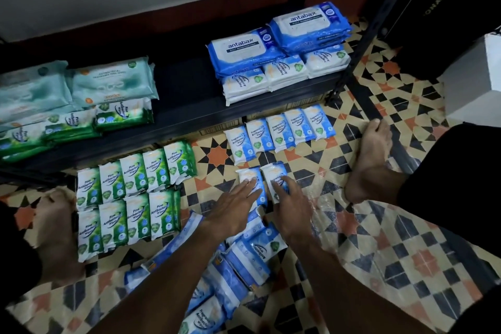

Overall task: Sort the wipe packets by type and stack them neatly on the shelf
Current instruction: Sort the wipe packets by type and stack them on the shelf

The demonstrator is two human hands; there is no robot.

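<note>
Two small blue-and-white wipe packets lie side by side on the tiled floor. My left hand (pixel 233 205) rests flat with straight fingers on the left packet (pixel 250 175). My right hand (pixel 291 206) lies on the right packet (pixel 273 173), fingers slightly bent over its lower half. Beyond them a row of several matching blue packets (pixel 279 133) stands in line. Green pine packets (pixel 130 198) sit in two rows at the left. A loose heap of blue packets (pixel 244 260) lies under my forearms. The dark shelf (pixel 189 114) holds green, teal and blue stacks.
Large blue antabax packs (pixel 279 43) are stacked at the shelf's right end, teal packs (pixel 81 84) at its left. My bare feet (pixel 371 163) flank the work area. A black shelf upright (pixel 357 49) and a white box (pixel 477 76) stand at the right.
</note>
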